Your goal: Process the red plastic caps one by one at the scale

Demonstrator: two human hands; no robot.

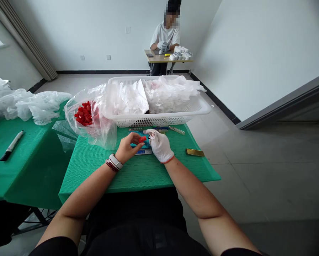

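Bare and wearing a pale watch, my left hand (129, 145) pinches a small red plastic piece (142, 139) between thumb and fingers. Close to its right, my right hand (159, 144) wears a white knit glove with an orange cuff. Its fingers are curled together at the red piece's end; a tiny dark bit shows at the fingertips, too small to name. Beneath both hands lies a blue flat item (144, 152) with a light lower edge, mostly covered. More red pieces (84, 113) fill an open clear plastic bag (106, 133) to the left.
A white plastic basket (159, 120) with clear bags stands behind my hands. On the green-covered table (95, 167) are a gold-coloured bar (195, 152) and a slim clear item (176, 130). The left table holds a marker (12, 145) and plastic bags (28, 105). A co-worker (166, 35) sits beyond.
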